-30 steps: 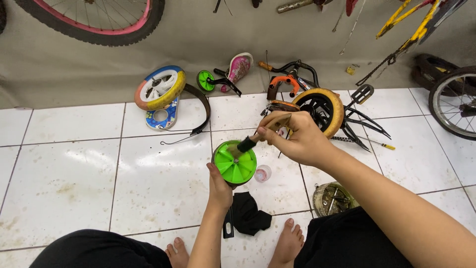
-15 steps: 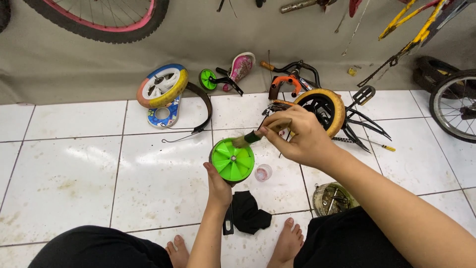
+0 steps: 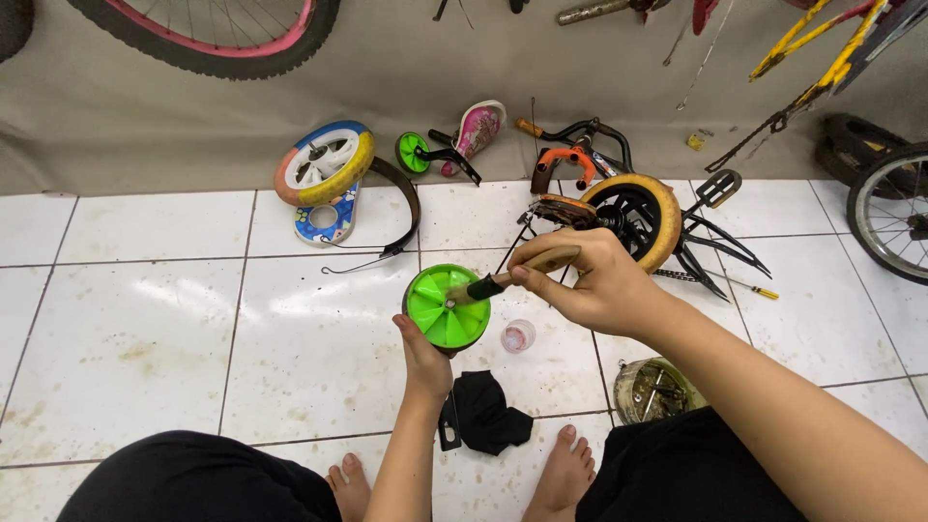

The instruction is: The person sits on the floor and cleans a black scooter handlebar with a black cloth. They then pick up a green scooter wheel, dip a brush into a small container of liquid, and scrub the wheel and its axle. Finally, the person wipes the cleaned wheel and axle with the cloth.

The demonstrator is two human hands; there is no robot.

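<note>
Green plastic spoked training wheel sits at the centre of our view, raised above the white tiled floor and cupped from below by our left hand, fingers closed around its lower rim at about 6 o'clock. Our right hand comes in from 3 o'clock, clenched on the wooden handle of a small brush whose dark tip touches the wheel's hub. We judge the wheel light and stiff, a hard moulded disc that will not flex; its smooth rim could slip if wet or greasy, so the edge or the spokes look like the surest places to take hold

Nearest us, at 6 o'clock, lie our bare feet and a crumpled black cloth on the tiles. At 5 o'clock stands a round metal tin holding small parts we cannot make out. Just beside the wheel, at 3 o'clock from it, is a small clear plastic cup with a pinkish residue

Farther off, at 1 o'clock, a small bicycle frame with a yellow-tyred wheel lies on its side. At 11 o'clock a multicoloured small wheel leans near a second green training wheel on its bracket. Along the wall at 12 o'clock hangs a grey tarpaulin, with a large pink-rimmed bicycle wheel above it
</note>
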